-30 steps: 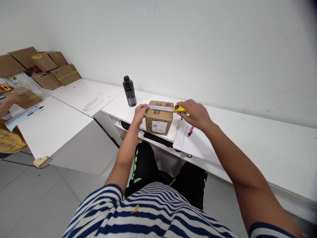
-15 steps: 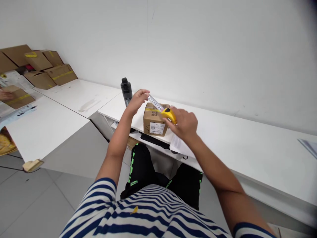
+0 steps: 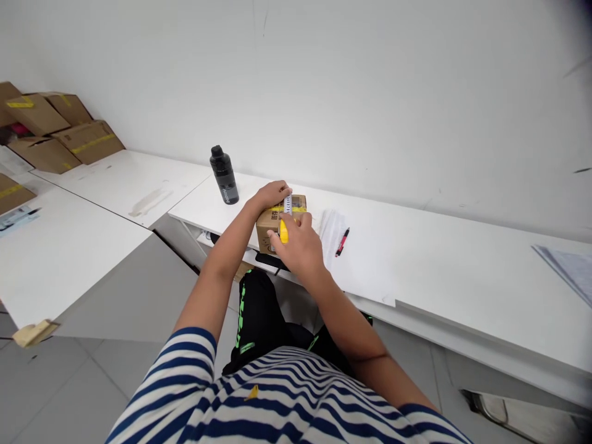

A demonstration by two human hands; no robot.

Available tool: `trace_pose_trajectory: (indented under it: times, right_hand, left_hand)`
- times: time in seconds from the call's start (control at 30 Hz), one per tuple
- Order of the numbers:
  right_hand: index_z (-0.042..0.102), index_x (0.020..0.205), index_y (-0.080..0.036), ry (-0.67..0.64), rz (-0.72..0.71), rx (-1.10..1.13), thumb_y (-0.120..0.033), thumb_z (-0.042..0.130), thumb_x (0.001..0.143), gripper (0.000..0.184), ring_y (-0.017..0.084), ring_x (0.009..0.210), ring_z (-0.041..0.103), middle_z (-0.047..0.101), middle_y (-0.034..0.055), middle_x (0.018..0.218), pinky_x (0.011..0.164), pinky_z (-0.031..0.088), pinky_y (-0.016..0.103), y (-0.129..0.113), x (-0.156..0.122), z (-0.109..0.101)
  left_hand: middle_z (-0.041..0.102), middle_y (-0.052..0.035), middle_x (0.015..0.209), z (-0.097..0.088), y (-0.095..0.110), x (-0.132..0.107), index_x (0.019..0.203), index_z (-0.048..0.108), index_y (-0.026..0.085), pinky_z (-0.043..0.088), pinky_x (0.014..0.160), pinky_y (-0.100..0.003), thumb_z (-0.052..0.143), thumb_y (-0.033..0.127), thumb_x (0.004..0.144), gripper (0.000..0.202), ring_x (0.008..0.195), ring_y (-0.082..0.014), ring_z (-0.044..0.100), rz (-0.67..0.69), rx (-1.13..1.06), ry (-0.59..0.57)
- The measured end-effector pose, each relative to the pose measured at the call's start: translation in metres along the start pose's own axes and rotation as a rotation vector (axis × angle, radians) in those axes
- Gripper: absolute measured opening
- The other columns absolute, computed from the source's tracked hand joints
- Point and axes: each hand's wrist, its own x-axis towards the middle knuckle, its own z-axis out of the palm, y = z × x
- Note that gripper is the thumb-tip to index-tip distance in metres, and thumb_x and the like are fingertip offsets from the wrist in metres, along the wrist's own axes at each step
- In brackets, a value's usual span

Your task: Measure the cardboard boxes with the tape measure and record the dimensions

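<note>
A small cardboard box (image 3: 267, 229) with yellow tape stands on the white table, close to its front edge. My right hand (image 3: 303, 248) is closed around the yellow case of a tape measure (image 3: 283, 232) at the box's near side. Its silver blade (image 3: 287, 203) is drawn out over the top of the box, with printed numbers showing. At the far edge of the box, my left hand (image 3: 272, 194) pinches the blade's free end, fingers bent. Part of the box's front is hidden behind my right hand.
Left of the box stands a dark bottle (image 3: 224, 176). To its right lie papers (image 3: 330, 231) and a red and black pen (image 3: 342, 242). More cardboard boxes (image 3: 90, 140) are stacked at far left. Loose sheets (image 3: 562, 268) lie at the right.
Both hands have lowered the tape measure onto the box. The blade, slanted above the box before, now runs from front to back across its top. The view has shifted right.
</note>
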Motion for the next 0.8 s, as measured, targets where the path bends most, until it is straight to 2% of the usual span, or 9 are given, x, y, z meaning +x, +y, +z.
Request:
trace_pose_trajectory:
  times: [0.07, 0.13, 0.2, 0.33, 0.43, 0.53, 0.6, 0.7, 0.8]
  right_hand:
    - [0.054, 0.139, -0.023, -0.009, -0.024, 0.04, -0.051, 0.058, 0.091, 0.056, 0.041, 0.114, 0.061, 0.046, 0.0215, 0.136, 0.082, 0.058, 0.056, 0.001, -0.003, 0.003]
    - [0.048, 0.143, -0.02, -0.022, -0.032, 0.07, -0.05, 0.06, 0.09, 0.062, 0.044, 0.125, 0.057, 0.033, 0.0235, 0.153, 0.083, 0.059, 0.056, 0.002, -0.006, 0.004]
    - [0.044, 0.144, -0.019, -0.042, -0.024, 0.079, -0.047, 0.059, 0.09, 0.063, 0.045, 0.133, 0.051, 0.025, 0.0236, 0.161, 0.085, 0.059, 0.056, 0.002, -0.007, 0.005]
    - [0.042, 0.145, -0.018, -0.098, -0.02, 0.062, -0.045, 0.059, 0.091, 0.063, 0.042, 0.138, 0.048, 0.043, 0.0228, 0.151, 0.093, 0.058, 0.055, 0.001, -0.005, 0.005]
    - [0.041, 0.146, -0.019, -0.095, -0.051, 0.059, -0.043, 0.058, 0.091, 0.063, 0.041, 0.137, 0.049, 0.051, 0.0213, 0.143, 0.093, 0.059, 0.055, 0.0, -0.003, 0.006]
    - [0.043, 0.145, -0.021, -0.062, -0.111, 0.079, -0.038, 0.057, 0.091, 0.059, 0.039, 0.136, 0.051, 0.05, 0.0207, 0.144, 0.095, 0.058, 0.055, 0.002, -0.009, 0.008]
    - [0.041, 0.146, -0.024, -0.012, -0.148, 0.113, -0.035, 0.053, 0.094, 0.055, 0.037, 0.139, 0.049, 0.046, 0.0191, 0.149, 0.101, 0.056, 0.055, 0.01, -0.02, 0.009]
    - [0.025, 0.154, -0.033, 0.099, -0.137, 0.154, -0.034, 0.048, 0.097, 0.061, 0.036, 0.147, 0.041, 0.04, 0.0171, 0.155, 0.11, 0.048, 0.061, 0.036, -0.044, 0.007]
    - [-0.005, 0.157, -0.039, 0.222, -0.075, 0.117, -0.042, 0.053, 0.094, 0.086, 0.042, 0.145, 0.041, 0.038, 0.0205, 0.154, 0.108, 0.042, 0.072, 0.069, -0.077, 0.007]
  left_hand:
    - [0.068, -0.0027, 0.073, 0.0, -0.004, 0.002, 0.072, 0.07, 0.019, 0.046, 0.07, -0.028, 0.074, 0.032, 0.076, 0.015, 0.067, -0.0172, 0.056, 0.045, 0.033, -0.008]
    - [0.068, -0.0028, 0.072, -0.001, -0.005, 0.002, 0.073, 0.071, 0.018, 0.045, 0.067, -0.028, 0.072, 0.036, 0.078, 0.018, 0.066, -0.0167, 0.057, 0.068, 0.036, -0.043]
    - [0.068, -0.0033, 0.073, -0.002, -0.005, 0.0, 0.076, 0.072, 0.018, 0.043, 0.066, -0.028, 0.068, 0.038, 0.082, 0.022, 0.065, -0.0163, 0.056, 0.056, 0.03, -0.095]
    - [0.061, -0.0021, 0.061, -0.001, -0.003, -0.002, 0.064, 0.067, 0.017, 0.04, 0.063, -0.029, 0.067, 0.043, 0.083, 0.032, 0.059, -0.0145, 0.048, -0.004, 0.036, -0.139]
    - [0.056, -0.0004, 0.056, 0.001, -0.003, 0.0, 0.055, 0.062, 0.017, 0.039, 0.062, -0.029, 0.072, 0.043, 0.079, 0.036, 0.057, -0.0133, 0.046, 0.002, 0.017, -0.084]
    - [0.061, -0.001, 0.064, -0.007, 0.011, -0.008, 0.064, 0.067, 0.016, 0.044, 0.067, -0.029, 0.069, 0.042, 0.083, 0.031, 0.065, -0.0142, 0.053, 0.06, -0.092, 0.006]
    - [0.067, -0.0035, 0.078, -0.017, 0.032, -0.03, 0.075, 0.071, 0.016, 0.048, 0.077, -0.03, 0.069, 0.039, 0.085, 0.025, 0.078, -0.0162, 0.061, 0.094, -0.222, 0.069]
    - [0.071, -0.0082, 0.098, -0.024, 0.069, -0.095, 0.083, 0.071, 0.017, 0.051, 0.092, -0.034, 0.079, 0.034, 0.079, 0.019, 0.105, -0.0231, 0.066, 0.023, -0.434, 0.136]
    - [0.069, -0.0119, 0.119, 0.002, 0.086, -0.172, 0.103, 0.071, 0.023, 0.051, 0.102, -0.04, 0.084, 0.048, 0.071, 0.042, 0.126, -0.0301, 0.059, -0.072, -0.533, 0.156]
